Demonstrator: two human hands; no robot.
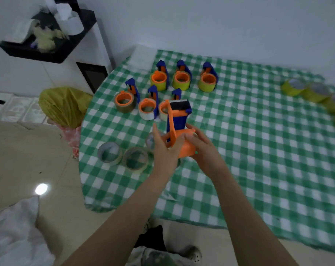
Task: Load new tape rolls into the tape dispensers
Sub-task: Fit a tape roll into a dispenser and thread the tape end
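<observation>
A tape dispenser (177, 120) is held in the air by both hands, over the near left part of the table (258, 150), which is covered in a green and white checked cloth (210, 189). The dispenser stands upright, with its blue body and black cutter end on the far side and its orange hub towards the person. The right hand (203, 148) has its grip clamped round the hub from the right, fingers curled. The left hand (163, 150) has its grip closed on the thin orange side plate, thumb raised. Just left of the hands lie clear tape rolls (109, 153) flat on the cloth, one partly hidden behind the left hand. Farther off, six loaded dispensers (181, 77) stand in two rows of three. Blurred yellow rolls (314, 92) sit at the far right
</observation>
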